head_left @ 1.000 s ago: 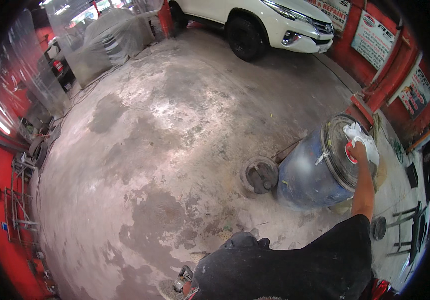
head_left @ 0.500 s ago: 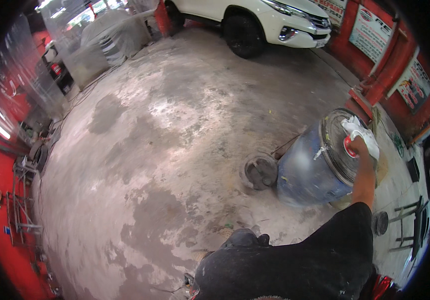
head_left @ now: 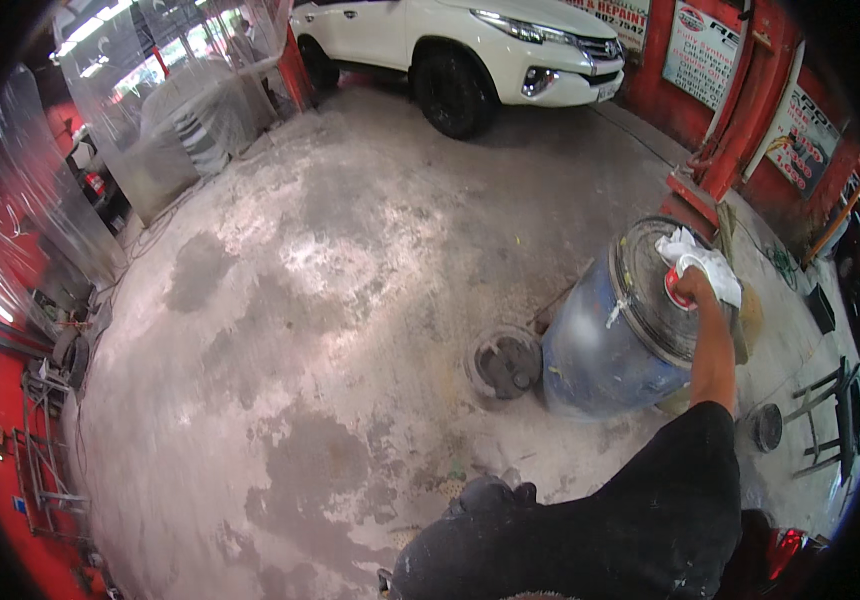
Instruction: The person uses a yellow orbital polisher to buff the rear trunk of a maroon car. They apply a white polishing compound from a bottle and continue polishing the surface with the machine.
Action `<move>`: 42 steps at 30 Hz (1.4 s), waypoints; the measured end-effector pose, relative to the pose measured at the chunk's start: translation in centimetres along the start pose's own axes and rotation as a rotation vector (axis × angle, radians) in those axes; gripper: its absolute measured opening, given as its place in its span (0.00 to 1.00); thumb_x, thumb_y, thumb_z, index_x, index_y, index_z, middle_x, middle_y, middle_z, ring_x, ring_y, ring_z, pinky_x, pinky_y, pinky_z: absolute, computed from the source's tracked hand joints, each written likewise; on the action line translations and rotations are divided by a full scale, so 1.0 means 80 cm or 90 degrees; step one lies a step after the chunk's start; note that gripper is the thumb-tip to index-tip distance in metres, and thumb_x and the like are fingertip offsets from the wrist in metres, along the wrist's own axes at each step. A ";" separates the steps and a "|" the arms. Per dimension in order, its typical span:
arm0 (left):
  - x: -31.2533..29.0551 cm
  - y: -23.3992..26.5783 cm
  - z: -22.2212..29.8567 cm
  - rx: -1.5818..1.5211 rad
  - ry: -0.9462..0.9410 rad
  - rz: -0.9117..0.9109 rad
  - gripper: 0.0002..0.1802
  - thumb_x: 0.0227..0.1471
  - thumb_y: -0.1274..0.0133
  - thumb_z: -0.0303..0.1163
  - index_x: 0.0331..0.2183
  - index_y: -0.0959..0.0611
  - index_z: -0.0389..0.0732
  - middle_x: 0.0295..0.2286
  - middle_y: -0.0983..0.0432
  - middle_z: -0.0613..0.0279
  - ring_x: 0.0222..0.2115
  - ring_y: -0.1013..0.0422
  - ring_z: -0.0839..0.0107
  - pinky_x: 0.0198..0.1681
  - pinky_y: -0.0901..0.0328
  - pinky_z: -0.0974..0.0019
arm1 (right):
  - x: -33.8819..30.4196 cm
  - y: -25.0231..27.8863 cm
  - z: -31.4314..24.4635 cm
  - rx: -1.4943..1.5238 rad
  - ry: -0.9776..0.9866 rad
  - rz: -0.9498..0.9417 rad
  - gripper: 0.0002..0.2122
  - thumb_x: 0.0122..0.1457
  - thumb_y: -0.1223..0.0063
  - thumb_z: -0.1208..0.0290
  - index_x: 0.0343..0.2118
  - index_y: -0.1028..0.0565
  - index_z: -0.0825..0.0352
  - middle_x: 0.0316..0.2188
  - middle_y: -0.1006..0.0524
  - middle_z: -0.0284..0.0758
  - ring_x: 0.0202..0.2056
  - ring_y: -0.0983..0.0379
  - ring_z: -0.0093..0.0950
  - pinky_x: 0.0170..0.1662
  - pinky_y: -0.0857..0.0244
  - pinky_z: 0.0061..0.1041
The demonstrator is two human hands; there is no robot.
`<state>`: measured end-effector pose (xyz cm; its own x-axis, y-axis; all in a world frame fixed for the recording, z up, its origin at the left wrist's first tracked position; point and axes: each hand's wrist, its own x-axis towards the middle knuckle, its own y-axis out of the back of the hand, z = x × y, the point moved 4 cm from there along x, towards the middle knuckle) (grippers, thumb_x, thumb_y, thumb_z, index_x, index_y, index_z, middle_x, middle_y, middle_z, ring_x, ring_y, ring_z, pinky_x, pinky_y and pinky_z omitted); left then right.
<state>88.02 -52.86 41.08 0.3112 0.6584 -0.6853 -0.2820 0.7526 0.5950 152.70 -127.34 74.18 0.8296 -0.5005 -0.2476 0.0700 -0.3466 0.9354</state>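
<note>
My right arm reaches out to the right over a blue drum (head_left: 590,345) with a dark round lid (head_left: 640,262). On that lid, my right hand (head_left: 696,286) is closed around a small red can (head_left: 674,288), whose pale rim shows by the fingers. A crumpled white cloth or paper (head_left: 718,270) lies just behind the hand, against it. My left hand is out of sight.
A dark round tub (head_left: 506,364) stands on the floor beside the drum. A white car (head_left: 520,50) is parked at the back. Stools (head_left: 830,420) stand at the right. Metal frames (head_left: 45,455) and plastic sheeting (head_left: 140,130) line the left side.
The view has shifted a little, so the drum and car appear farther left. My right hand stays on the red can at the same place on the lid.
</note>
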 end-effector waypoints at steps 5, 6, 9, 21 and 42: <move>0.008 -0.001 0.015 0.005 0.013 -0.003 0.21 0.45 0.39 0.47 0.28 0.16 0.35 0.22 0.23 0.54 0.24 0.27 0.61 0.30 0.34 0.60 | 0.060 -0.022 0.016 -0.084 0.075 0.024 0.20 0.40 0.33 0.68 0.37 0.21 0.74 0.40 0.20 0.45 0.35 0.19 0.35 0.42 0.24 0.36; 0.009 0.000 0.014 0.005 0.016 -0.003 0.21 0.45 0.39 0.47 0.28 0.16 0.35 0.22 0.23 0.54 0.24 0.27 0.61 0.30 0.34 0.60 | 0.068 -0.024 0.019 -0.098 0.089 0.021 0.20 0.40 0.32 0.68 0.37 0.21 0.74 0.39 0.19 0.44 0.35 0.19 0.35 0.42 0.24 0.36; 0.011 0.002 0.013 0.004 0.014 0.000 0.21 0.45 0.39 0.47 0.28 0.16 0.35 0.22 0.23 0.54 0.25 0.26 0.61 0.30 0.34 0.59 | 0.066 -0.023 0.020 -0.097 0.083 0.001 0.20 0.40 0.31 0.68 0.36 0.21 0.74 0.36 0.18 0.43 0.36 0.19 0.35 0.43 0.24 0.37; 0.017 0.003 -0.040 0.009 -0.006 0.027 0.23 0.44 0.39 0.48 0.29 0.15 0.34 0.24 0.20 0.51 0.27 0.23 0.58 0.33 0.31 0.58 | 0.072 -0.015 0.035 -0.170 0.226 0.147 0.25 0.34 0.27 0.62 0.35 0.21 0.73 0.31 0.19 0.45 0.30 0.20 0.37 0.29 0.25 0.37; -0.217 -0.091 -0.322 -0.166 0.331 0.063 0.33 0.43 0.43 0.61 0.33 0.14 0.37 0.33 0.20 0.42 0.40 0.23 0.50 0.43 0.29 0.54 | -0.312 -0.352 -0.444 -0.035 0.470 -0.389 0.33 0.60 0.58 0.35 0.27 0.23 0.69 0.17 0.29 0.30 0.18 0.33 0.24 0.19 0.39 0.24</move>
<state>61.27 -70.00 37.83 -0.1955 0.5856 -0.7867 -0.5212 0.6174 0.5891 149.70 -76.96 62.97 0.7799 0.3866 -0.4922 0.6161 -0.3353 0.7128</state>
